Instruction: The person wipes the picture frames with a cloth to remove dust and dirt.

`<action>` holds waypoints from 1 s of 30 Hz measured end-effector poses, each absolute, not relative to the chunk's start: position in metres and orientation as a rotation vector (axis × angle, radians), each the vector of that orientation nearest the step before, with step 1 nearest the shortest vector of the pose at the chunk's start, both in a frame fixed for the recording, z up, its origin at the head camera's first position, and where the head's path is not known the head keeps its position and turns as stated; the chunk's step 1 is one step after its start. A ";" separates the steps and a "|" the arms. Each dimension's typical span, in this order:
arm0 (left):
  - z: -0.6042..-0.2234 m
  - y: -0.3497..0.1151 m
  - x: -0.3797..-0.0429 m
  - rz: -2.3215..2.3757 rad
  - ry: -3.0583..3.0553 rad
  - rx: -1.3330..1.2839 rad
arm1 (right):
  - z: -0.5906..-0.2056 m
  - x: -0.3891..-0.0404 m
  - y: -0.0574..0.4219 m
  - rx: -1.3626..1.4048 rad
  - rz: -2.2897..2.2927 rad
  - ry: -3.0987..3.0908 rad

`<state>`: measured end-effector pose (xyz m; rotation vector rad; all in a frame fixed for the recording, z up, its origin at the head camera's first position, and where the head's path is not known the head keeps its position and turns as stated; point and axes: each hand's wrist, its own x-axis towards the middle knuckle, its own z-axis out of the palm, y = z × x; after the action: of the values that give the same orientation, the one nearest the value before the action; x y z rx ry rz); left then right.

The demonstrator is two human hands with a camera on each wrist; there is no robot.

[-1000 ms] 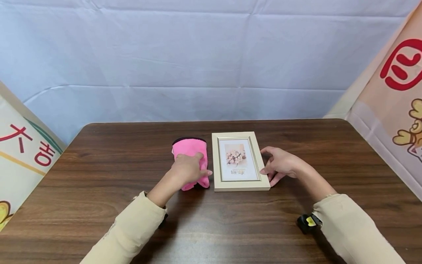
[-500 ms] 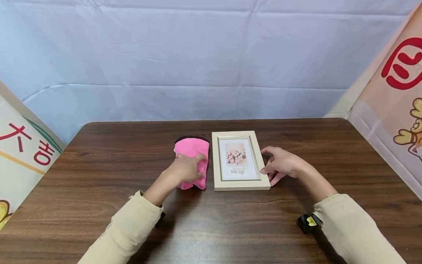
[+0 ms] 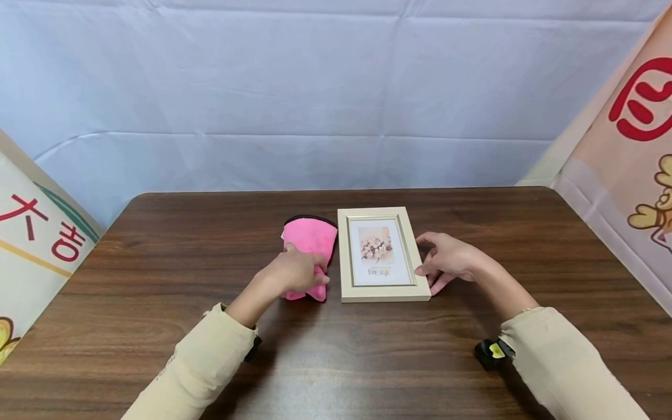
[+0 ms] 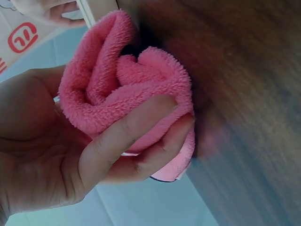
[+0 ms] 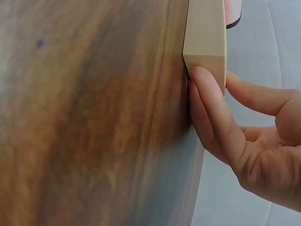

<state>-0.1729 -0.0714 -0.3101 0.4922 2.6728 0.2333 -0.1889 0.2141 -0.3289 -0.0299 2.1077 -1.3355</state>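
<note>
A pink fluffy cloth with a dark edge (image 3: pixel 311 233) lies bunched on the table, just left of the picture frame. My left hand (image 3: pixel 296 269) grips its near part; in the left wrist view the fingers curl round the folded cloth (image 4: pixel 160 75). The cream picture frame (image 3: pixel 385 294) lies flat, face up, with a flower print and the words "free style". At its right side my right hand (image 3: pixel 445 259) holds the edge, thumb on the border. In the right wrist view, fingers press the side of the picture frame (image 5: pixel 204 33) near a corner.
The dark wood-grain table (image 3: pixel 367 361) runs under both forearms. Behind it hangs a pale creased cloth backdrop (image 3: pixel 294 105). Printed banners stand at the left (image 3: pixel 37 233) and right (image 3: pixel 619 175). A black device (image 3: pixel 489 354) sits at the right wrist.
My left hand has moved the pink cloth a little: its far end has swung right, towards the picture frame. The right hand and the picture frame have stayed in place.
</note>
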 end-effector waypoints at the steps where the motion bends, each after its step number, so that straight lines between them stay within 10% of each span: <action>1: -0.310 -0.072 -0.173 0.249 2.670 0.481 | -0.329 -0.189 0.214 -0.030 -1.336 2.107; 30: -0.320 -0.083 -0.171 0.586 2.677 0.235 | -0.330 -0.189 0.212 -0.030 -1.315 2.133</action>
<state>-0.1710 -0.0830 -0.3204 0.2348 2.6771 0.5857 -0.1889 0.2123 -0.3296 -0.0304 2.1328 -1.3153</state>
